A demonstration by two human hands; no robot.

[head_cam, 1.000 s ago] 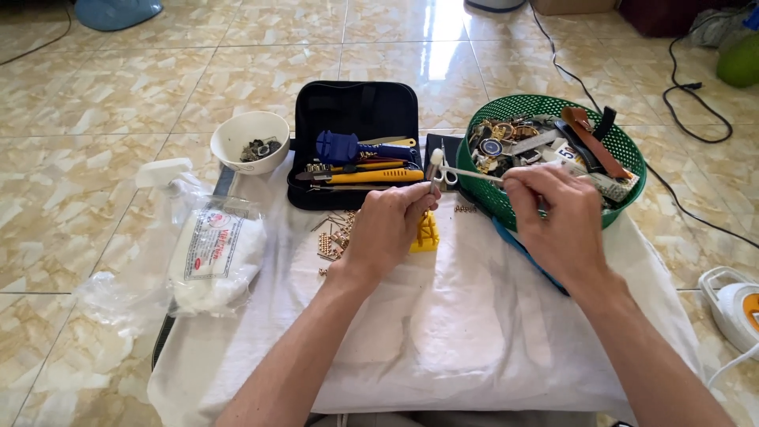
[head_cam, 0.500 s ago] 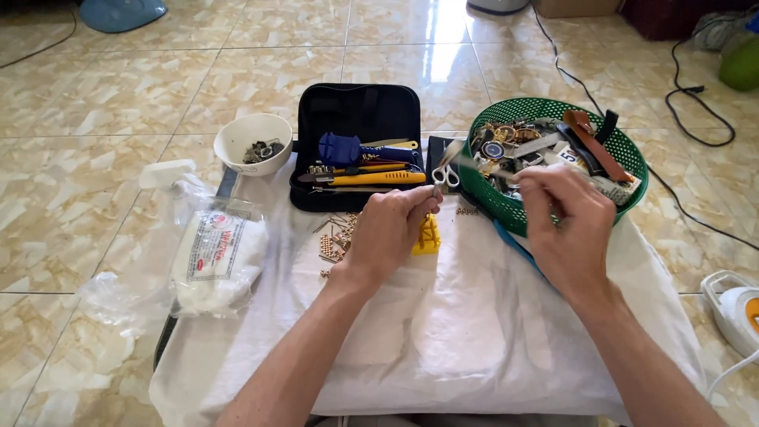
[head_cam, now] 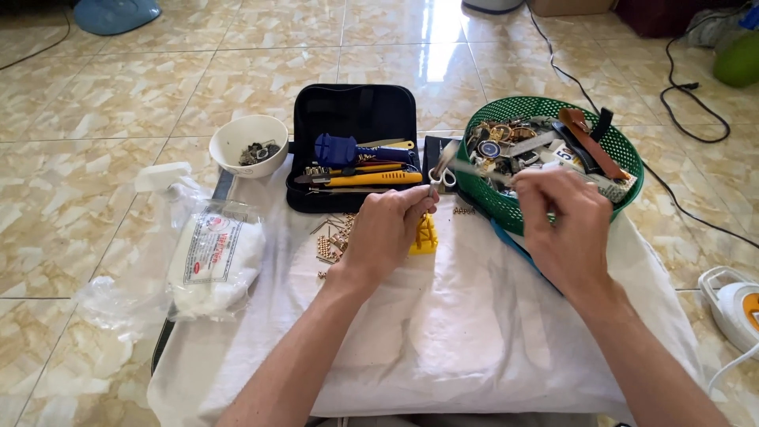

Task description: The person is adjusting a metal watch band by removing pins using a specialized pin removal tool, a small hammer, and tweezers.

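Observation:
My left hand (head_cam: 387, 231) pinches a small silver metal piece (head_cam: 443, 170) and holds it up over a yellow holder block (head_cam: 424, 236) on the white cloth (head_cam: 443, 340). To the right, my right hand (head_cam: 565, 229) is closed on a thin metal tool (head_cam: 482, 168). The tool's tip points left toward the silver piece. The fingers hide the tool's handle. My right hand hovers at the near rim of a green basket (head_cam: 494, 207).
The basket holds watch parts and a brown strap (head_cam: 594, 142). An open black tool case (head_cam: 356, 142) with blue and yellow tools lies behind my left hand. Nearby are a white bowl (head_cam: 249, 145), small gold pins (head_cam: 332, 237) and a plastic bag (head_cam: 209, 261). A white device (head_cam: 735, 304) sits far right.
My right hand has shifted slightly to the right with the thin tool. My left hand has stayed over the yellow block with the silver piece.

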